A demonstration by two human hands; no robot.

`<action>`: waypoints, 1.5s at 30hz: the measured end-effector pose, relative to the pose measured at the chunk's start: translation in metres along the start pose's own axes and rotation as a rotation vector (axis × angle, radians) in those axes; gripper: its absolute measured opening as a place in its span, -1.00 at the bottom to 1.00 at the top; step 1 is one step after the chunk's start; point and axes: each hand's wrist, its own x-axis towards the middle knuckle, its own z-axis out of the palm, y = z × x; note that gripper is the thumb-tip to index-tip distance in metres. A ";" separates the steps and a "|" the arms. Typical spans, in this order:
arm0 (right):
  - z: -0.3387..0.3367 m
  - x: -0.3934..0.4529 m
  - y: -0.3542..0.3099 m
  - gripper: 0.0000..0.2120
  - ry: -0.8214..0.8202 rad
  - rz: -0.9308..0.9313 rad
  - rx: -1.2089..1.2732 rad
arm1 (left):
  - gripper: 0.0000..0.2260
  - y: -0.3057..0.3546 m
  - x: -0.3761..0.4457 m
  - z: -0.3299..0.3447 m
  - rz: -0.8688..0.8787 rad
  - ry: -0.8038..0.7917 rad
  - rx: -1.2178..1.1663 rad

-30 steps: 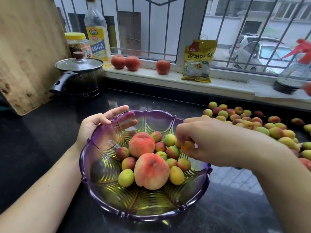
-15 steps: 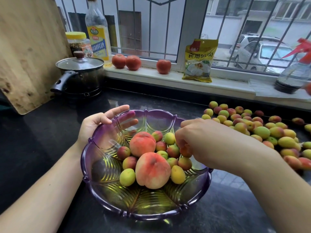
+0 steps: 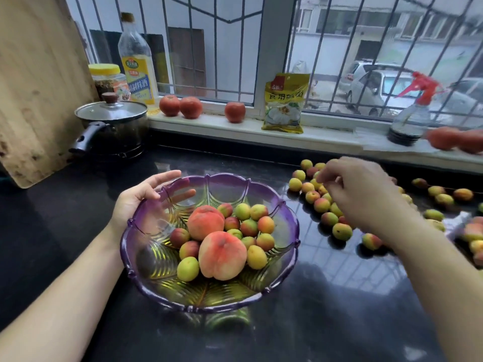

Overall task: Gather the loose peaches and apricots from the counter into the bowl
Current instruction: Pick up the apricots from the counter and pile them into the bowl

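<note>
Black and glossy, the worktop runs under a barred window, and I take the purple bowl at its middle as my mark. Inside the bowl I see two peaches among a heap of small apricots. My left hand cups the bowl's far left rim, thumb outside and fingers seen through the glass on the inside. My right hand hangs to the right of the bowl, over the loose apricots scattered on the worktop; its fingers are bent downward toward them, but it is blurred and I cannot tell whether it holds one. More peaches lie at the far right edge, well apart from the bowl. Behind and left of the bowl a lidded pot stands beside a wooden board. On the sill behind the bowl I see three tomatoes, a yellow packet, a bottle and, far right, a spray bottle.
</note>
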 end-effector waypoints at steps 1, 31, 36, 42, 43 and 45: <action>0.010 -0.012 0.016 -0.82 0.017 0.046 -0.031 | -0.20 -0.002 -0.003 0.004 0.018 0.018 0.003; 0.002 -0.074 0.048 -0.74 0.099 0.298 0.825 | -0.50 -0.055 -0.065 0.070 0.271 0.278 0.130; -0.038 -0.059 0.016 -0.27 -0.478 0.286 1.307 | -0.47 -0.054 -0.064 0.068 0.247 0.251 0.113; -0.042 -0.053 -0.038 -0.80 -0.447 -0.107 0.150 | -0.47 -0.054 -0.062 0.066 0.237 0.242 0.104; -0.039 -0.054 -0.044 -0.79 -0.465 -0.150 -0.017 | -0.48 -0.054 -0.062 0.067 0.238 0.242 0.109; -0.030 -0.054 -0.050 -0.82 -0.497 -0.183 -0.241 | -0.49 -0.054 -0.062 0.066 0.241 0.240 0.118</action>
